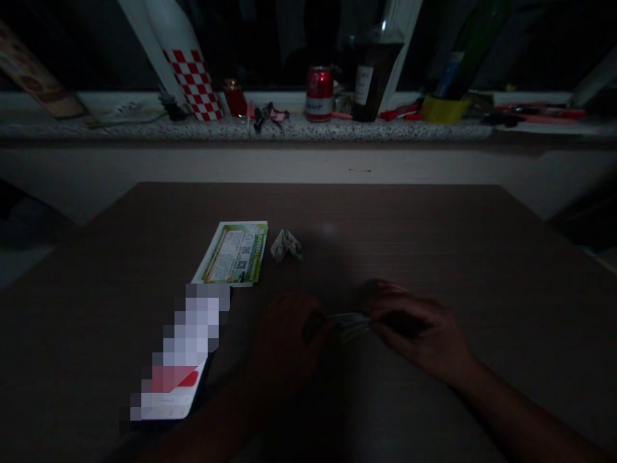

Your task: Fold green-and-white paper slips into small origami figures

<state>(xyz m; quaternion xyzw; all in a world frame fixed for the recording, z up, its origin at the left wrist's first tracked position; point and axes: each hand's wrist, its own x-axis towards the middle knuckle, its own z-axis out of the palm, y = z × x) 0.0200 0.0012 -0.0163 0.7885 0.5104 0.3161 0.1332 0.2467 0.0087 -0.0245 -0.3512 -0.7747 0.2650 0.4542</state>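
A small folded piece of paper (353,326), pale with some green, is pinched between my two hands just above the table. My left hand (292,334) grips its left end between thumb and fingers; the hand lies in deep shadow. On the other end, the thumb and fingers of my right hand (419,325) are closed. The paper's exact shape is hard to make out in the dim light. Beyond my left hand stands a folded paper shape (286,245) with two pointed wings. Left of it lies a stack of green-and-white printed sheets (234,254).
A lit phone (186,360), its screen mostly blurred out, lies left of my left arm on the brown table (434,225). Along the stone windowsill (270,132) stand a red can (319,93), a dark bottle (371,77), a red-checked bottle (195,83) and small clutter.
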